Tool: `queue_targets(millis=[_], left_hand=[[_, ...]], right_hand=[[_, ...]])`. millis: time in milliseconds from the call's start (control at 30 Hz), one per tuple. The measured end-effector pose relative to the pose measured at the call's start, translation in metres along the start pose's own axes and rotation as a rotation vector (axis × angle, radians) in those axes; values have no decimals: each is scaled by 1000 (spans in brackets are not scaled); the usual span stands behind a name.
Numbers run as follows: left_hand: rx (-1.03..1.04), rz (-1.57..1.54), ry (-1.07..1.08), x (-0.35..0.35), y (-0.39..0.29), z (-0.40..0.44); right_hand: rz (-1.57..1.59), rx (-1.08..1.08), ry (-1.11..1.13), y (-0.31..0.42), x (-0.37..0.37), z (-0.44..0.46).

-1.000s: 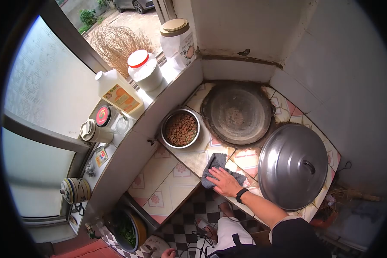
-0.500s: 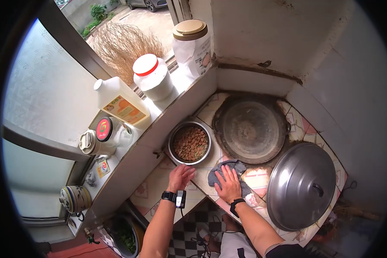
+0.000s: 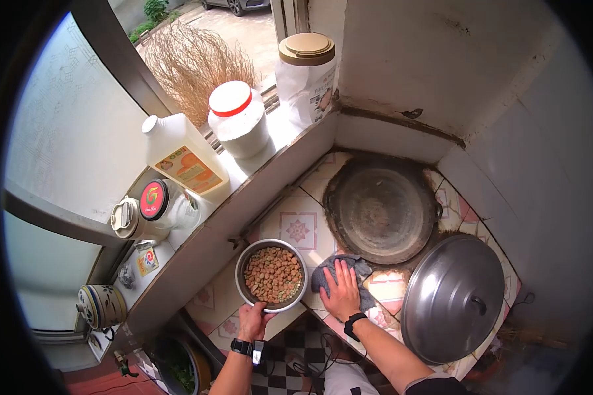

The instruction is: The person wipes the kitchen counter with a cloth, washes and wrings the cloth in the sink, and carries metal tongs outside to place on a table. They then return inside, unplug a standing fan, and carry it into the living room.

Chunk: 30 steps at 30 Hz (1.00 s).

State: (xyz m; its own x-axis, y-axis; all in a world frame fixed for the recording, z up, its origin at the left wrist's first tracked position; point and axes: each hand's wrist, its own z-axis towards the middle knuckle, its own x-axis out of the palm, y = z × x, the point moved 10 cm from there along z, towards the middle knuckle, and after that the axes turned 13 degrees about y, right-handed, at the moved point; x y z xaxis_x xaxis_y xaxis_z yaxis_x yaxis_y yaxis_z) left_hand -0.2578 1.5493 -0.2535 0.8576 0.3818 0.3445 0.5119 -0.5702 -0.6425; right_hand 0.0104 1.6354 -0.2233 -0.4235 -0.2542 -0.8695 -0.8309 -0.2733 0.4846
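Note:
My left hand is closed on the near rim of a round metal bowl, thumb and fingers pinching its edge. Brown chunks and small pale green bits lie inside the bowl, which rests on the tiled counter. To the right, my right hand lies flat with fingers spread on a crumpled grey cloth. The cloth sits on the tiles just below a wide, darkened wok set into the counter. Part of the cloth is hidden under my palm.
A large metal lid leans at the right of the counter. Along the window sill stand a plastic jug, a red-rimmed jar, a gold-lidded container and a patterned pot. A bucket with greens is below left.
My left hand has taken hold of the bowl's rim. The bowl has moved toward me and to the left, baring a patterned tile. My right hand stays on the cloth.

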Motion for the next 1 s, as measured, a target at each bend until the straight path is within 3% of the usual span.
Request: queue_targets(millis=[100,267,433,500,567,700,767,833,900,1000], left_hand=[[-27,1,-55,-46,14,-74],[-3,14,-231,-109,33,-184],[-14,146,-396,-125,31,-256],[30,107,-439,-116,26,-265],[6,130,-426,-122,31,-271],[59,75,-372,-109,37,-255],[42,95,-330,-114,48,-238],[71,95,-185,-115,63,-207],[86,-93,-105,-74,46,-167],[25,-74,-11,-35,42,-104]], right_hand=[[-41,66,-73,11,1,44],[-62,-16,-121,37,1,141],[-1,-71,-198,83,17,176],[42,-488,25,138,58,165],[84,-537,-3,144,68,152],[134,-768,277,130,61,81],[149,-648,253,97,34,43],[91,-389,180,49,11,10],[25,-155,73,1,-8,-25],[-72,20,12,-30,-14,-49]])
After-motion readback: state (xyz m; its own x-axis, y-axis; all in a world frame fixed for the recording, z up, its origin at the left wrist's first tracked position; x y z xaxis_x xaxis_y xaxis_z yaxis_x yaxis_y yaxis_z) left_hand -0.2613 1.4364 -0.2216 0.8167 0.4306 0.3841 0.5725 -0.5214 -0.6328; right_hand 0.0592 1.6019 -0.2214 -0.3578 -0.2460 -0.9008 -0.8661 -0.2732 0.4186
